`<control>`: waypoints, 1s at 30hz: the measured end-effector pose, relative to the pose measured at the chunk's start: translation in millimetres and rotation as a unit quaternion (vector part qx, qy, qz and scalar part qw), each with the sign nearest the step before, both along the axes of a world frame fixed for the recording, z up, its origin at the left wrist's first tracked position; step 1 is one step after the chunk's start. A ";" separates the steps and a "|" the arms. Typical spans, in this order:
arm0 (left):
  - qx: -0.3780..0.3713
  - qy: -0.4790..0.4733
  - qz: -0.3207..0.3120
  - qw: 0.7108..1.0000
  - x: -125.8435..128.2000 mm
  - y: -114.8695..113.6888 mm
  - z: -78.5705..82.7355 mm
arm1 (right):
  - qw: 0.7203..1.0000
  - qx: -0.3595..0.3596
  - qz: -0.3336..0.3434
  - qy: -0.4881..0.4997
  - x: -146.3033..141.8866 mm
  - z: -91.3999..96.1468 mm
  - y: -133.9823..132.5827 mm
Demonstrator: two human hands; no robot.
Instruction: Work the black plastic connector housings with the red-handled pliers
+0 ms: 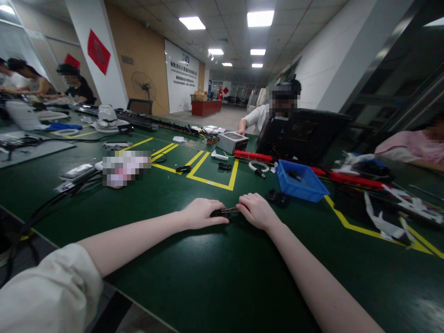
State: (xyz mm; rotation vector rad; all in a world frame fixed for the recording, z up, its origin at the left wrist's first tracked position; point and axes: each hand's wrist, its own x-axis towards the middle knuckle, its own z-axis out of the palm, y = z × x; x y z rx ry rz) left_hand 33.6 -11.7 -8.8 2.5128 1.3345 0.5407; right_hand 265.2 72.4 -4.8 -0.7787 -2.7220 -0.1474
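Observation:
Above the green tabletop (204, 268), near the middle of the view, my two hands meet around a small dark object (225, 212). It looks like a thin black strip with a greyish, shiny part running toward the right; its kind is too small to make out. My left hand (204, 213) is closed on its left end, with thumb below and fingers above. Curled fingers of my right hand (256, 210) grip the other end and hide part of it. Just beyond my right hand lies a black coiled cable (277, 198).
A blue tray (301, 185) holds a small black item. Farther off are a black bundled cable (225, 166), a white cable coil (258, 166), a grey box (232, 142), red strips (253, 156) and a large black panel (301, 136). A co-worker (258, 118) sits opposite.

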 end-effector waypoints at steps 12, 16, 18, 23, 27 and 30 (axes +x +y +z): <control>0.012 0.007 -0.003 1.000 0.3 0.2 -1.2 | 1.000 -0.012 -0.004 0.015 0.7 -1.9 1.7; 0.011 0.003 -0.002 1.000 0.2 0.1 -1.8 | 0.999 -0.017 -0.006 0.027 1.4 -2.0 1.6; 0.011 0.003 0.001 1.000 0.1 0.0 -2.2 | 0.999 -0.019 -0.008 0.031 1.6 -2.2 1.7; 0.015 0.005 0.004 1.000 -0.1 -0.4 -2.2 | 0.999 -0.028 -0.017 0.032 1.4 -3.5 2.7; 0.011 0.007 0.006 1.000 0.3 -0.6 -1.6 | 0.999 -0.039 -0.017 0.026 0.7 -4.0 3.1; 0.010 0.013 0.009 1.000 0.5 -0.6 -1.5 | 0.999 -0.047 -0.018 0.021 0.2 -3.5 2.8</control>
